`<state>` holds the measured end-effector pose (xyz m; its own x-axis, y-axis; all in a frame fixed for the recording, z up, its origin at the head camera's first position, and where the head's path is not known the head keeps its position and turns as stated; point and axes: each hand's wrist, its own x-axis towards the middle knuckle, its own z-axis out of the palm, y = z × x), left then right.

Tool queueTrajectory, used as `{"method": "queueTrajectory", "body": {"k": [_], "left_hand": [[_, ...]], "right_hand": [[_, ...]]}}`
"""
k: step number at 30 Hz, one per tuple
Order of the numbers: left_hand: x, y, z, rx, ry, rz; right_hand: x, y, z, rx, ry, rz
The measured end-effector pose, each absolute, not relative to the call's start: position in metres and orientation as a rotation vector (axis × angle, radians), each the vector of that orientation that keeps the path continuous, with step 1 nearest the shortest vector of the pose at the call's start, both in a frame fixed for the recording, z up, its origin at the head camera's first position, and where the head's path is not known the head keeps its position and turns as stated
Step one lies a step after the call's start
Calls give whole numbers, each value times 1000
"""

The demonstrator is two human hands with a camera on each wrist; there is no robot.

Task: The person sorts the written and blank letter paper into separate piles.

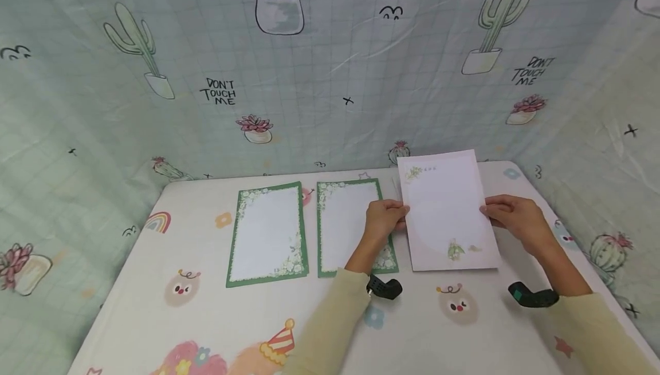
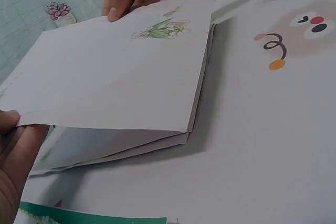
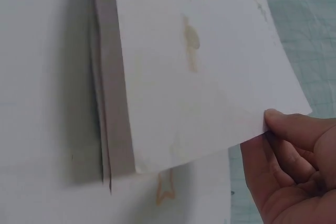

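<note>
A few loose sheets of pale letter paper [image 1: 446,214], printed with small plant sprigs, are held up off the right part of the table. My left hand [image 1: 382,220] pinches their left edge, thumb on top and fingers underneath. At the opposite edge my right hand [image 1: 521,223] pinches between thumb and fingers. In the left wrist view, the top sheet [image 2: 121,72] stands slightly apart from the lower sheets [image 2: 142,148]. The right wrist view shows the right thumb [image 3: 286,124] on the top sheet near its corner.
Two green-bordered papers with floral corners lie to the left: the far left one [image 1: 269,235] in full view, the nearer one [image 1: 345,220] partly covered by the left hand and arm. A printed cloth [image 1: 175,318] covers the table. Patterned curtains [image 1: 319,66] stand behind and at both sides.
</note>
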<state>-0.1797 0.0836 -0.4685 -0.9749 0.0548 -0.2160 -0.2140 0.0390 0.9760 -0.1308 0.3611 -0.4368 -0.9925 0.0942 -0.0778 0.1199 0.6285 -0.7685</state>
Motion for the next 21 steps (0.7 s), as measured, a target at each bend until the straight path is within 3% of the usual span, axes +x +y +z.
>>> {"method": "queueTrajectory", "body": {"k": [21], "left_hand": [[-178,94,-473,-169,2103,2081]], "right_hand": [[-147,371,-440,147,2815,-1171]]}}
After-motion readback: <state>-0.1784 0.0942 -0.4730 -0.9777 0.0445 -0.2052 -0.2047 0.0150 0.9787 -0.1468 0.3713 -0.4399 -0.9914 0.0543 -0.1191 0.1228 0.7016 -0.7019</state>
